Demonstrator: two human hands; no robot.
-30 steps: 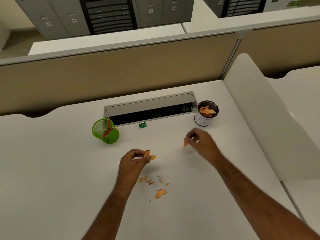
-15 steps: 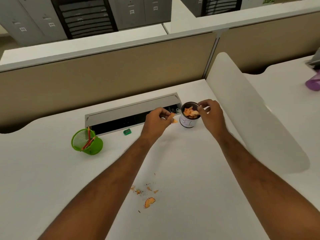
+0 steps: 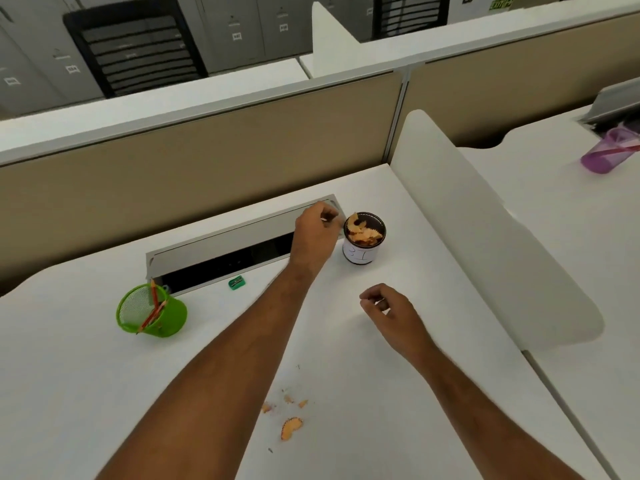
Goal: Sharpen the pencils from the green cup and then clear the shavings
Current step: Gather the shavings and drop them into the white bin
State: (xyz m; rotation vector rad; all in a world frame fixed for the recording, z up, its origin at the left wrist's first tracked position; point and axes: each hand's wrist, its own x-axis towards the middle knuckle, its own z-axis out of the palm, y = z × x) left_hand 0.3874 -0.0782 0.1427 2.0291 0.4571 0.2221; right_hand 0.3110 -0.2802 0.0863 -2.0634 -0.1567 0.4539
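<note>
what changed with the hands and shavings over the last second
Both hands carried pinched shavings from the desk up to the white can. The right hand let its piece go there and has drawn back toward the desk, holding nothing. The left hand is now beside the can's rim; whether it has dropped its shavings is unclear. The loose shavings near the person, the green cup and the sharpener stayed put.

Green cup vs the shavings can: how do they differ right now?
The green cup is mesh, tilted, and holds pencils; the shavings can is solid, dark inside with a white label, upright, and holds orange shavings. The cup sits at the desk's left, the can beside the left hand. Both stand open-topped on the white desk.
</note>
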